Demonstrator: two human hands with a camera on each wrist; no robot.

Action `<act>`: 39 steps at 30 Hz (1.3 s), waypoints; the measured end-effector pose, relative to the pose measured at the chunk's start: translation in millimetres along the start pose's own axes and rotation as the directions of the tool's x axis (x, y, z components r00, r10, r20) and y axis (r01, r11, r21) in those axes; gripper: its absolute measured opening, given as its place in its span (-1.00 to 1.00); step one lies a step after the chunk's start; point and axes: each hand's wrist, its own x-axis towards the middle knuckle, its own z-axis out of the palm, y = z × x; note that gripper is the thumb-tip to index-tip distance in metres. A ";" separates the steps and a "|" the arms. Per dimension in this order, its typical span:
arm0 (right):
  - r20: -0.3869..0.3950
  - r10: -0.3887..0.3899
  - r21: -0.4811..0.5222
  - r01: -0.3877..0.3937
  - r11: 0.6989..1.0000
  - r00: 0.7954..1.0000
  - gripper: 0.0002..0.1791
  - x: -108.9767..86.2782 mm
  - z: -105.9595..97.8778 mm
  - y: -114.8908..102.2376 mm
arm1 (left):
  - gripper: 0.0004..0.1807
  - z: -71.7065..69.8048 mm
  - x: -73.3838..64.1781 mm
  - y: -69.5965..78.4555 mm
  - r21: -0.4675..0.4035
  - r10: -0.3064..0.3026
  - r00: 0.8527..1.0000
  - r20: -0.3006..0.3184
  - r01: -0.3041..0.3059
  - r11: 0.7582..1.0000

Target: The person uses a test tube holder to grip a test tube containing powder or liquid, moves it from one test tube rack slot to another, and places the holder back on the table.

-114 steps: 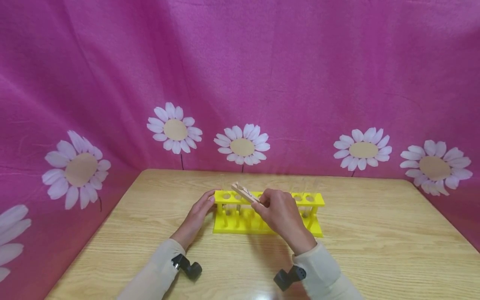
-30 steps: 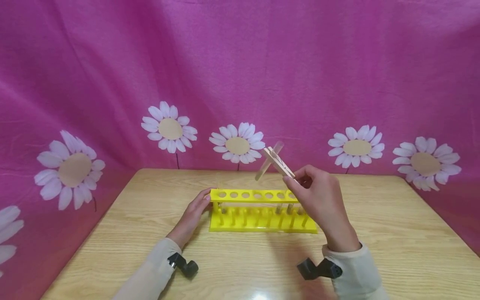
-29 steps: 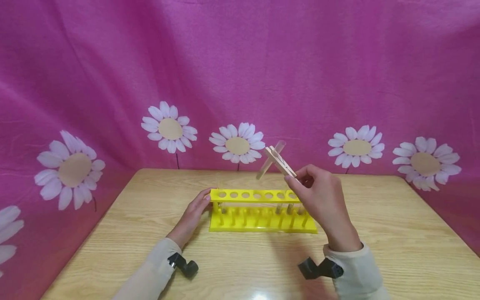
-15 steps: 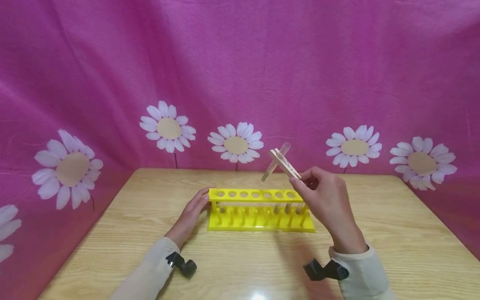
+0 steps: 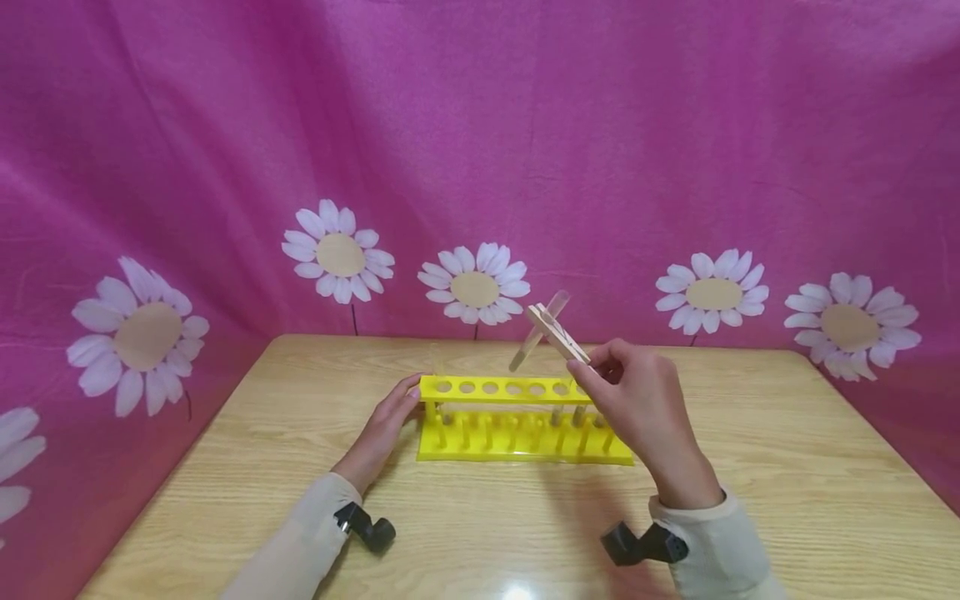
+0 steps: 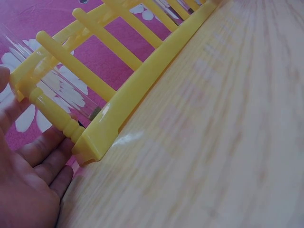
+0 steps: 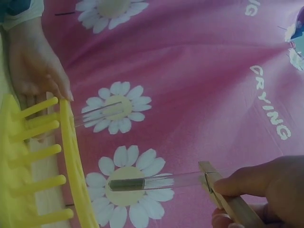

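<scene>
My right hand [image 5: 648, 408] pinches a wooden test tube holder [image 5: 558, 335], which looks like a long clothespin with a wire spring. Clamped in its far end is a glass test tube [image 5: 527, 352], tilted above the yellow test tube rack [image 5: 525, 455]. The right wrist view shows dark contents [image 7: 126, 185] in the tube's lower end. At the rack's left end, my left hand [image 5: 378, 435] holds the frame. Its thumb is by the top rail and its fingers [image 6: 53, 166] lie along the end post [image 6: 53, 110].
Another tube [image 6: 71, 95] stands in the rack's left end, and several [image 5: 557, 415] stand at the right, partly behind my right hand. The rack sits on a wood-grain table [image 5: 480, 533]. A pink cloth [image 5: 600, 125] with white daisies hangs behind.
Earlier the holder reached over the rack's left holes; the tube has since come up out of the rack in it. Lately my right hand shifts slightly left. The left hand stays put.
</scene>
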 end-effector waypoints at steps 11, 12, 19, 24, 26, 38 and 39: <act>0.043 -0.021 0.025 0.020 1.000 0.999 -0.79 -1.3 13.6 -2.0 | -0.42 0.4 1.4 -0.8 0.005 0.010 1.000 0.003 -0.010 1.000; 0.046 -0.023 0.024 0.021 0.999 0.999 -0.79 -1.4 15.0 -2.5 | -0.42 0.3 1.5 -1.1 0.006 0.011 1.000 0.004 -0.011 1.000; 0.076 -0.026 0.015 0.025 1.000 0.997 -0.82 -2.6 26.4 -5.4 | -0.43 0.5 1.0 -0.8 0.014 0.005 1.000 -0.004 -0.005 1.000; 0.092 -0.027 0.003 0.027 1.000 0.995 -0.82 -2.5 35.4 -4.4 | -0.41 0.1 0.8 0.0 0.015 -0.005 1.000 0.004 0.005 1.000; 0.096 -0.031 -0.008 0.032 0.999 0.995 -0.82 -2.1 38.2 -3.4 | -0.40 -0.4 0.6 -0.2 0.015 -0.011 1.000 0.005 0.010 1.000; 0.148 0.012 -0.028 -0.008 1.000 0.989 -0.81 -1.1 53.7 -0.3 | -0.39 -1.5 1.2 -0.6 0.007 -0.019 1.000 0.006 0.019 1.000; 0.150 0.012 -0.033 -0.007 0.999 0.989 -0.81 -1.2 54.8 -0.1 | -0.39 -1.4 1.0 -0.4 0.009 -0.020 1.000 0.006 0.019 1.000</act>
